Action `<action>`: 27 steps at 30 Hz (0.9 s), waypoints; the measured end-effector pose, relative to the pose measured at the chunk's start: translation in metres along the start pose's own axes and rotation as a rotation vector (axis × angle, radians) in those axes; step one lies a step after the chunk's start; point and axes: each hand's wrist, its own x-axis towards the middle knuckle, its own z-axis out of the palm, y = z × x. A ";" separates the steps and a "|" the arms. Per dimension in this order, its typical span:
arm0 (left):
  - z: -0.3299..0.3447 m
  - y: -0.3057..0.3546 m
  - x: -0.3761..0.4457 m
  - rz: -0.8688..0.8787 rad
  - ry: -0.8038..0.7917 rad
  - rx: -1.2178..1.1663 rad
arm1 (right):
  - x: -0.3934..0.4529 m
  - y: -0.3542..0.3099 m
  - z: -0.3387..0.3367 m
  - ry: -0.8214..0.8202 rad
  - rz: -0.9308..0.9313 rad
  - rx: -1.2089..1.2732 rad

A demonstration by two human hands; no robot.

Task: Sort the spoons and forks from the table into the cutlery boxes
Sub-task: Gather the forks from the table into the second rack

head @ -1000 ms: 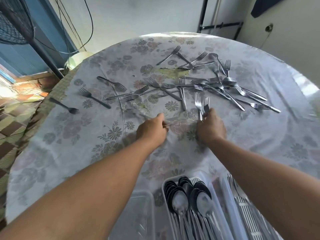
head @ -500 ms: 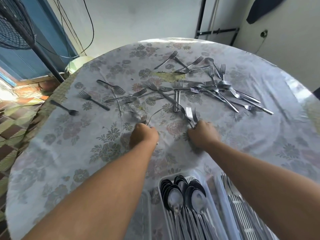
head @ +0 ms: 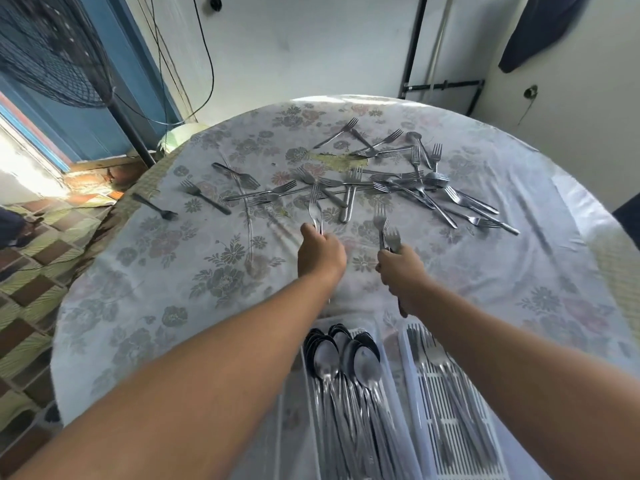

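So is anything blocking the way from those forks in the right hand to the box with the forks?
Nothing visible: the right hand holds metal forks above bare tablecloth, and the white slotted fork box lies open just below it.

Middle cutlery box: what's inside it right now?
The middle box holds spoons only, bowls toward the table centre, handles toward the person. The stack hides the box floor and any cutlery beneath.

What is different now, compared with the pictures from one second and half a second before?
The left hand, which was pressed low on the cloth, now holds a fork lifted with the tines up. The right hand keeps its two forks and has drawn back toward the boxes. The scattered forks on the table and the spoons in their box lie as before.
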 end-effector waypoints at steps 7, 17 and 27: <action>0.028 0.011 -0.084 -0.112 -0.014 -0.248 | -0.065 0.012 -0.039 -0.042 -0.120 0.118; 0.077 -0.003 -0.184 -0.172 -0.143 -0.418 | -0.138 0.079 -0.078 0.057 -0.082 0.278; 0.092 -0.031 -0.233 -0.145 -0.005 -0.319 | -0.177 0.144 -0.080 -0.062 0.000 0.059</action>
